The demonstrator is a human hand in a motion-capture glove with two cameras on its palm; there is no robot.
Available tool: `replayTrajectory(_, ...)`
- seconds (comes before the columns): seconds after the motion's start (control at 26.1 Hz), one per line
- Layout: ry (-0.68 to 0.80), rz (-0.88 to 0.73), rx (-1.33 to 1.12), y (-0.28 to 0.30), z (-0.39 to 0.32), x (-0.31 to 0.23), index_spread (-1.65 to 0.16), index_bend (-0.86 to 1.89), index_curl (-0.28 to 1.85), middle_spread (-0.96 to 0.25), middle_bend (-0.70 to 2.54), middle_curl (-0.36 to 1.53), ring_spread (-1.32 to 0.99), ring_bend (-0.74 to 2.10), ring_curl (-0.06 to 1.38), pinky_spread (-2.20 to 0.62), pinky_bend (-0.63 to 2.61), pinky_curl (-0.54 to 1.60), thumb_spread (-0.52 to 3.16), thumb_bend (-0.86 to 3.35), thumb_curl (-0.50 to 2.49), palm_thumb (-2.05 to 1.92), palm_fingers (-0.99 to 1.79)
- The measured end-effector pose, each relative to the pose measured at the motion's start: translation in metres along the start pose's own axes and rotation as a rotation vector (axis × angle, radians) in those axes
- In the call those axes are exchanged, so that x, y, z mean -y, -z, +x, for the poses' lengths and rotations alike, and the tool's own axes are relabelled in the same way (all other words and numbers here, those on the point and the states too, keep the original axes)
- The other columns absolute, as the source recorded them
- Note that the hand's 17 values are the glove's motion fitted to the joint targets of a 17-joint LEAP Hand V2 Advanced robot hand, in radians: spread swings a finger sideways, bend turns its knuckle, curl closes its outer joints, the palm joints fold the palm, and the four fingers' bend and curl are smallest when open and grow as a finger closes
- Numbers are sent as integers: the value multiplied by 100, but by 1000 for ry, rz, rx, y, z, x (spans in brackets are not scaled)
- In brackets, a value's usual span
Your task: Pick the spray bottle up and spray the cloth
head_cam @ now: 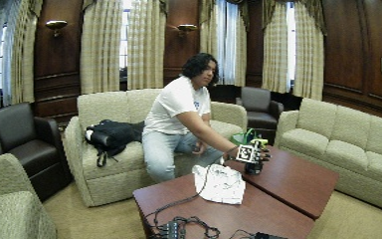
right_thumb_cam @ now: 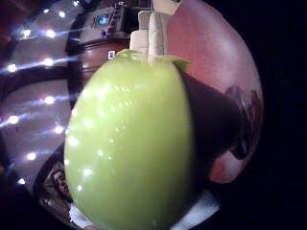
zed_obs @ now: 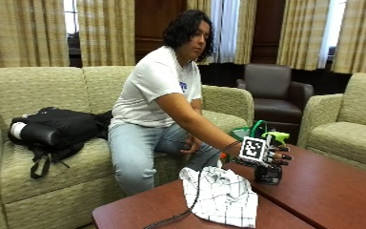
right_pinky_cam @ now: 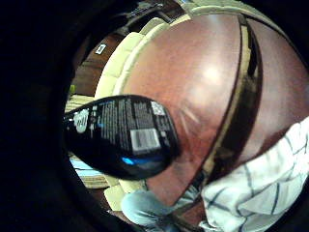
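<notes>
In the outside view my gloved right hand (zed_obs: 273,157) grips a spray bottle (zed_obs: 268,173) with a black body and a lime-green head (zed_obs: 277,137). My fingers are curled round its neck. The bottle is upright, with its base at or just above the red-brown table (zed_obs: 326,193). A white cloth with thin dark checks (zed_obs: 222,196) lies crumpled on the table, just left of the bottle. In the little finger side palm view the bottle's black labelled body (right_pinky_cam: 120,137) is close, with the cloth (right_pinky_cam: 263,181) beyond it. The green head (right_thumb_cam: 129,143) fills the thumb side palm view.
Two red-brown tables (head_cam: 290,181) stand side by side with a narrow gap between them. A green object (zed_obs: 246,130) sits behind the bottle. A black bag (zed_obs: 56,128) lies on the couch (zed_obs: 18,90) beside the person. An armchair (zed_obs: 351,129) stands to the right.
</notes>
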State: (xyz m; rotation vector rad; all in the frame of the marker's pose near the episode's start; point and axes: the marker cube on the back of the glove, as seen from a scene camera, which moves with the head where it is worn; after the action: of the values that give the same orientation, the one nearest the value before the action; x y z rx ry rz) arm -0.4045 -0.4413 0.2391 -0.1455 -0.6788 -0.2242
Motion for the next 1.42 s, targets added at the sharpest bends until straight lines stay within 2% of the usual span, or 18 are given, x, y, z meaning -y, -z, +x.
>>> replayTrajectory(0.38,2,-130,-404,63,4,-76,-44,9,21,-13,25,38,-15,43,33,16,58,37,81,-5,46,45,-4)
replayTrajectory(0.77,54,-163,-627,186,1,-145,-45,13,20,-13,27,37,-14,41,31,17,53,35,82,-4,41,42,0)
replayTrajectory(1.19,174,-204,-794,210,0,-239,-46,14,21,-13,26,36,-14,38,30,16,49,34,83,-5,38,37,3)
replayTrajectory(1.42,126,-199,-805,250,17,-254,-47,14,21,-13,26,36,-14,38,30,16,47,34,83,-4,36,35,4)
